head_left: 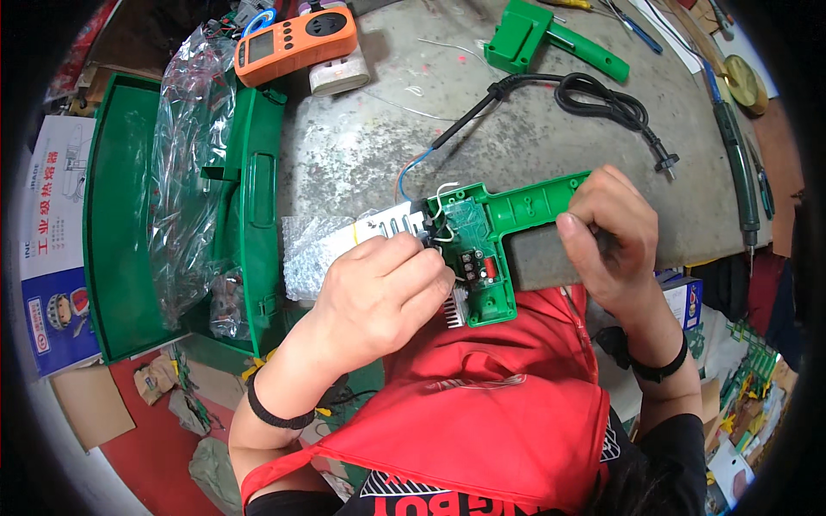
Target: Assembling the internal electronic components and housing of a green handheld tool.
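Observation:
An opened green tool housing half (533,206) lies at the table's near edge, its handle pointing right. Inside show a green circuit board (465,222), a red component (491,267) and white wires (445,206). My left hand (383,288) is closed at the housing's left side, by the wires and a slotted metal piece (391,225); its fingertips are hidden. At the handle's right end my right hand (611,236) has its fingers curled in; whatever they may hold is hidden. A silver finned heat sink (454,310) sticks out below the left fingers.
A black power cord (508,86) runs from the housing to a coiled plug end. Behind it lies another green tool body (516,43). An orange meter (295,45) stands at the back left, beside an open green case (129,215) with clear plastic. At right lies a dark electric screwdriver (736,163).

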The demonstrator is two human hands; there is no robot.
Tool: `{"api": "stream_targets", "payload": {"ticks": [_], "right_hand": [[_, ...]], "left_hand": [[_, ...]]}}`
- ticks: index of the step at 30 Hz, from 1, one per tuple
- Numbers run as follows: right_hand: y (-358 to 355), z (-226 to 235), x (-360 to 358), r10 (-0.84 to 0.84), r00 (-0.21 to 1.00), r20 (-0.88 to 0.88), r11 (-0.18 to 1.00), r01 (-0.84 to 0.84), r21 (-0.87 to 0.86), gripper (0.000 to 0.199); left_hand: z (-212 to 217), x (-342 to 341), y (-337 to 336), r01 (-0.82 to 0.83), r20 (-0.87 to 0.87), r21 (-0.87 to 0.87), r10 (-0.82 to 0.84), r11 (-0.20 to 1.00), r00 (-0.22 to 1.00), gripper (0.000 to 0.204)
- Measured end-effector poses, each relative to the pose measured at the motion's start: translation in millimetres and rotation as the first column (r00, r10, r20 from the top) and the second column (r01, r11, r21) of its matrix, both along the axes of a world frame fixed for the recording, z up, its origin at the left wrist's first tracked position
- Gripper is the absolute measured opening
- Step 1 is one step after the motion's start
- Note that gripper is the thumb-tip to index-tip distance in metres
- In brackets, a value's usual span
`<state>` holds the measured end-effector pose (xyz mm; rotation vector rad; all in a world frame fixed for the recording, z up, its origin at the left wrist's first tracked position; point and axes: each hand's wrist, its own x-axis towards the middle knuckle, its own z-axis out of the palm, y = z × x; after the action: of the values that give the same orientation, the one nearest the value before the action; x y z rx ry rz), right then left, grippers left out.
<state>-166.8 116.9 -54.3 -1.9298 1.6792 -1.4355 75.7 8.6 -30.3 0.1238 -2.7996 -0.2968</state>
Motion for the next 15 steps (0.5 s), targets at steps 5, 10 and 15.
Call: {"api": "stream_targets", "payload": {"ticks": [5, 10, 15], "right_hand": [[-2.5, -2.1, -0.4, 0.009, 1.0, 0.003, 1.0, -0.009, 0.005, 0.016], [-2.7, -1.1, 0.0, 0.019, 1.0, -0.014, 1.0, -0.019, 0.017, 0.015], [-16.4, 16.0, -2.1, 0.098, 0.992, -0.082, 0.986, -0.085, 0.14, 0.012]], "left_hand": [[-10.9, -0.2, -2.1, -0.004, -0.081, 0.016, 0.006, 1.0, 0.997, 0.023], [-6.7, -2.8, -3.6, 0.039, -0.053, 0.008, -0.039, 0.999, 0.998, 0.025], [-3.7, 3.8, -0.6, 0.003, -0.007, -0.01, -0.003, 1.0, 1.0, 0.027]]}}
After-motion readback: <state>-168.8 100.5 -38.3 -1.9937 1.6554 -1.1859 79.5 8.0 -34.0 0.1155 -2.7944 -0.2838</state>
